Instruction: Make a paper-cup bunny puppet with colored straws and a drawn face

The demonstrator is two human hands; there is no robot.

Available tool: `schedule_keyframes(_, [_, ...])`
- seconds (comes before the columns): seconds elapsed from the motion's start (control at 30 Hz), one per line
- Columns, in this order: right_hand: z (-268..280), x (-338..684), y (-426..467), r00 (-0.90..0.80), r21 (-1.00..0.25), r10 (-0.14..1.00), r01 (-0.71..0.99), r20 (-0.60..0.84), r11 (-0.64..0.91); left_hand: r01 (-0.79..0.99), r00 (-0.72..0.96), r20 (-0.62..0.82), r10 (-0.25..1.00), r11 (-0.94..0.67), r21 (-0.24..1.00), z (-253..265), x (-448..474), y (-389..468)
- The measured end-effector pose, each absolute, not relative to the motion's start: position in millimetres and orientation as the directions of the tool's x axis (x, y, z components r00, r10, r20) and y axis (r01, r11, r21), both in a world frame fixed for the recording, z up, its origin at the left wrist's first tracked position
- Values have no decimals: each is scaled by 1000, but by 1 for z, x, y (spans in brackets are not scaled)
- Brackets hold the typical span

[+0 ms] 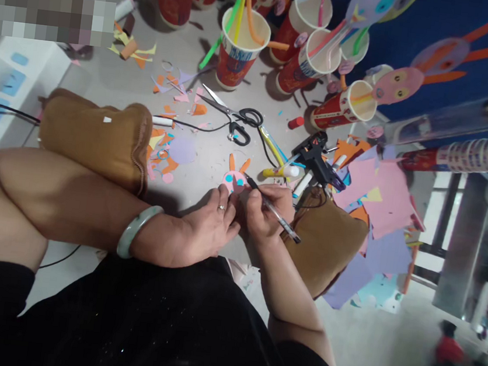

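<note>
Below the middle of the table lies a small pink paper rabbit face (235, 175) with orange ears and blue eyes. The fingers of my left hand (201, 228) are bent together over its lower edge and hold it in place; they hide that part. My right hand (267, 212) is closed around a clear-barrelled pen (279, 216), whose dark tip is at the face's right side. Black-handled scissors (234, 117) lie spread beyond the face. A black glue gun (319, 159) rests to the right of my right hand, beside a yellow marker (278, 172).
Red paper cups (235, 67) with coloured straws stand along the back. Brown cushions (95, 136) lie under my left forearm and beside my right wrist (328, 239). Paper scraps (179, 90) litter the left; coloured sheets (388, 193) are piled right. A cable (197, 126) crosses the table.
</note>
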State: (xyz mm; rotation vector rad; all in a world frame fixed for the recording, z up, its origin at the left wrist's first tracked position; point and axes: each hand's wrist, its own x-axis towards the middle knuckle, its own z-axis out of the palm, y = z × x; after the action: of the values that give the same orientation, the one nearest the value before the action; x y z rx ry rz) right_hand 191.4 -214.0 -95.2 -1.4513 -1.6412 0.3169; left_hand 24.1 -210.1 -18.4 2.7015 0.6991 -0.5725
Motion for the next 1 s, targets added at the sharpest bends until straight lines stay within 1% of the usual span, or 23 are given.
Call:
schedule_keyframes(0.07, [-100,193,-216,188,-751,866,603,463,271,510,809,-429,401,-842,175,-20,23,-211])
schedule_keyframes(0.17, [-105,196,-217,248,-808,864,529,439,258,506,817,-412,404,-845,175,-22,23,-210])
schedule_keyframes(0.27, [-109,198,-218,279,-821,857,514,434,249,500,818,-417,396,-848,176,-23,24,-208])
schedule_keyframes(0.33, [-110,199,-219,283,-811,855,537,434,233,503,816,-425,393,-845,184,-24,24,-206])
schedule_keyframes(0.47, [-103,195,-220,236,-762,884,621,404,182,516,818,-403,410,-833,200,-27,25,-206])
schedule_keyframes(0.63, [-87,188,-214,139,-704,907,680,398,205,521,825,-355,440,-835,175,-31,24,-209])
schedule_keyframes(0.8, [-86,187,-212,118,-702,921,685,371,195,511,821,-382,425,-845,158,-28,24,-208])
schedule_keyframes(1.0, [-86,188,-211,109,-707,894,656,434,263,502,829,-359,429,-854,138,-29,23,-209])
